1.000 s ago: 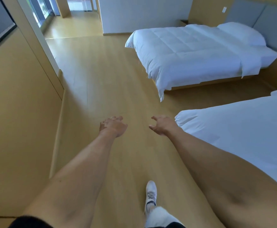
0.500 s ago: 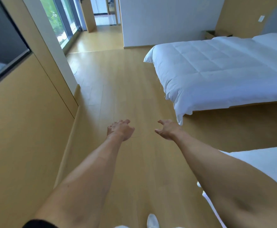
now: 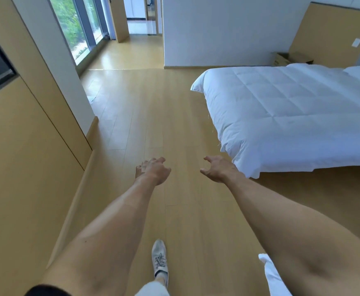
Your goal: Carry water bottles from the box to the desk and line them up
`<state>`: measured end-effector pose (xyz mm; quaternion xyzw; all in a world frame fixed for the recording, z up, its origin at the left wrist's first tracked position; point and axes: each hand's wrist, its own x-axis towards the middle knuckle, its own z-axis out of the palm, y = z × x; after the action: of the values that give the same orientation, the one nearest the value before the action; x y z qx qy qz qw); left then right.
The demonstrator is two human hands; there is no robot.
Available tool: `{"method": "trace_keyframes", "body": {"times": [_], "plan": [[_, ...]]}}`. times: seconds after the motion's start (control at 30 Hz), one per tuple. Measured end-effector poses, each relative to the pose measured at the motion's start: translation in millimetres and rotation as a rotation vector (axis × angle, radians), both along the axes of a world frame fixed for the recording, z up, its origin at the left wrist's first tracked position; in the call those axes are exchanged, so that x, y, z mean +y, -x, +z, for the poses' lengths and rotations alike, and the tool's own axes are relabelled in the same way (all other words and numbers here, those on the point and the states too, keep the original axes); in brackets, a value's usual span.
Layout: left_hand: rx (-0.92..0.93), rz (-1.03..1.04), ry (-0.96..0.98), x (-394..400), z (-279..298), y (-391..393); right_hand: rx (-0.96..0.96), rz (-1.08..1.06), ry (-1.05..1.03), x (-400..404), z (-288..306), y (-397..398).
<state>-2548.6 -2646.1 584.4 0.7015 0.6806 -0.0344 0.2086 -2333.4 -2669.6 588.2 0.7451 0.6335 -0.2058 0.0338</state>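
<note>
My left hand point(image 3: 153, 173) and my right hand point(image 3: 217, 169) are stretched out in front of me over the wooden floor, both empty with loosely curled fingers. An open cardboard box point(image 3: 290, 58) stands far off at the back right, on the floor beyond the bed, against the wall. Its contents are hidden from here. No water bottle and no desk are in view.
A white bed point(image 3: 292, 116) fills the right side. The corner of a second bed point(image 3: 271, 272) shows at the bottom right. A wooden wall panel point(image 3: 25, 157) runs along the left, with a window point(image 3: 78, 28) and a doorway point(image 3: 140, 16) beyond. My shoe point(image 3: 159, 257) is on the floor.
The view has moved forward along the floor and turned a little. The near bed has slid out of view to the right, and the cardboard box has come into sight. Both hands stay empty.
</note>
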Motion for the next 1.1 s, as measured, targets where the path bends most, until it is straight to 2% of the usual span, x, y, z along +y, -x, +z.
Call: {"method": "trace_keyframes", "body": {"times": [0.3, 0.47, 0.83, 1.1], "plan": [[-0.024, -0.025, -0.014, 230, 13, 14, 0.005, -0.02, -0.006, 223, 10, 22], [-0.021, -0.064, -0.019, 330, 20, 7, 0.036, -0.034, -0.026, 322, 17, 22], [-0.017, -0.043, -0.04, 556, 3, -28, 0.07, -0.006, -0.026, 554, -13, -12], [-0.031, 0.017, -0.074, 733, 21, -63, 0.065, 0.042, -0.041, 745, 4, -48]]}}
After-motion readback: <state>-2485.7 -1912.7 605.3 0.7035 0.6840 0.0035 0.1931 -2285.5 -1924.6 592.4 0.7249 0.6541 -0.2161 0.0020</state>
